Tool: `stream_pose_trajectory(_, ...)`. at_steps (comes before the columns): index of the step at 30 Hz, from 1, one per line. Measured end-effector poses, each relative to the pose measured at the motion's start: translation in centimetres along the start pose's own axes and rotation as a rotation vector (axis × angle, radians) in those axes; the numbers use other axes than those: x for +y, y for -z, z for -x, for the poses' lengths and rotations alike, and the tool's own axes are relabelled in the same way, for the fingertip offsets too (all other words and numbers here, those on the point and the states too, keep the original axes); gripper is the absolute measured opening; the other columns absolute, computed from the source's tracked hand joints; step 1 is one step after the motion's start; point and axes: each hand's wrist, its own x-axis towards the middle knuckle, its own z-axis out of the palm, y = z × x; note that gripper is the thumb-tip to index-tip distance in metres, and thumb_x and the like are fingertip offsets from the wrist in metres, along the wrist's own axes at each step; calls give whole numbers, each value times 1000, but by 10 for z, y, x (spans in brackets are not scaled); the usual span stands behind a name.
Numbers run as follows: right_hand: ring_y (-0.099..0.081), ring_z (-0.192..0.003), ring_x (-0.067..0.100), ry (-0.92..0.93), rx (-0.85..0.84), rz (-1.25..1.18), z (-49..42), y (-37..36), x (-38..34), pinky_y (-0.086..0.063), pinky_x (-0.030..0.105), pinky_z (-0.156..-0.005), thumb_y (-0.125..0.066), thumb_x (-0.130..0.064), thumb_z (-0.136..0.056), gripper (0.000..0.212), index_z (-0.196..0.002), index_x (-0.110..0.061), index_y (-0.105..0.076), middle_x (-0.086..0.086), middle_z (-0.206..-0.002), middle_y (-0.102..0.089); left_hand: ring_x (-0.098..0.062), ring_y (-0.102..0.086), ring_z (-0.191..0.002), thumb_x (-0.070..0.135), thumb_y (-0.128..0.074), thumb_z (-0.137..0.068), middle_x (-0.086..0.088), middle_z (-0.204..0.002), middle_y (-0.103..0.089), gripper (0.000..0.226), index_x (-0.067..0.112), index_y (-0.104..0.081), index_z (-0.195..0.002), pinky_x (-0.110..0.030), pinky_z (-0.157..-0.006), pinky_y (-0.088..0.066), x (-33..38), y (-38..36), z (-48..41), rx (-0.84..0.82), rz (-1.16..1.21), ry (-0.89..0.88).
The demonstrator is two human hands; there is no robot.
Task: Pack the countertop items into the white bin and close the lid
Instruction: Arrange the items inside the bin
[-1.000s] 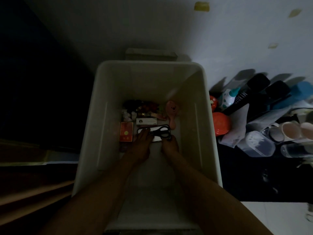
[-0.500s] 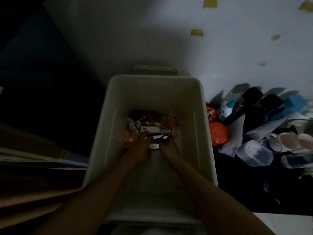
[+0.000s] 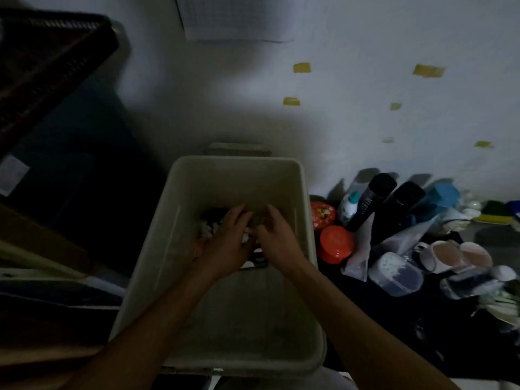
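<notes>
The white bin point(image 3: 305, 220) stands open below me, with no lid on it. Both my hands are down inside it, side by side over a cluster of small items at its far end. My left hand point(image 3: 226, 244) lies with its fingers stretched over small white pieces point(image 3: 206, 230). My right hand point(image 3: 277, 240) has its fingers bent close to a small white thing between the hands; blur hides whether it grips anything. A black scissors handle point(image 3: 259, 260) pokes out under the wrists. The other items in the bin are covered.
On the dark counter to the right of the bin lie a red tin point(image 3: 322, 215), an orange lid point(image 3: 336, 243), two black bottles point(image 3: 371, 201), a clear tub point(image 3: 395, 274), mugs point(image 3: 446, 254) and a plastic bag point(image 3: 363, 249). Dark shelving stands on the left.
Both hands have slid forward in the bin, from the scissors to the items at the far end, which they now cover. My view has tilted up toward the wall.
</notes>
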Motion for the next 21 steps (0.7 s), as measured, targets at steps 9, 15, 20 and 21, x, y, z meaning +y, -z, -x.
stream_pose_trajectory(9, -59, -104, -11, 78, 131, -52, 5, 100, -8, -48, 8, -81, -49, -5, -95, 42, -133, -24, -47, -15, -115, -61, -17, -18, -147, 26, -50, -98, -3, -161, -17, 50, 16, -37, -146, -32, -117, -25, 94, -8, -36, 98, -79, -136)
stream_pose_trajectory(15, -57, -113, 7, 28, 263, -46, 20, 174, 23, -45, 19, -97, -50, -5, -93, 45, -137, -14, -49, -3, -124, -59, -22, -20, -147, 28, -48, -94, -5, -158, -24, 52, 14, -40, -144, -35, -118, -23, 155, -59, -61, 52, -190, -300)
stream_pose_trajectory(20, -58, -105, -3, -28, 294, -54, 33, 222, 59, -44, 4, -80, -45, 4, -93, 45, -135, -12, -49, -4, -119, -59, -22, -14, -148, 24, -50, -96, -7, -158, -23, 54, 11, -37, -146, -39, -121, -17, 175, -111, -71, -79, -186, -317)
stream_pose_trajectory(21, -57, -104, -5, -60, 304, -53, 35, 232, 67, -44, 4, -80, -45, 3, -94, 44, -135, -12, -49, -3, -120, -59, -24, -15, -148, 25, -48, -96, -9, -158, -24, 53, 9, -38, -146, -40, -121, -17, 180, -122, -72, -97, -188, -315)
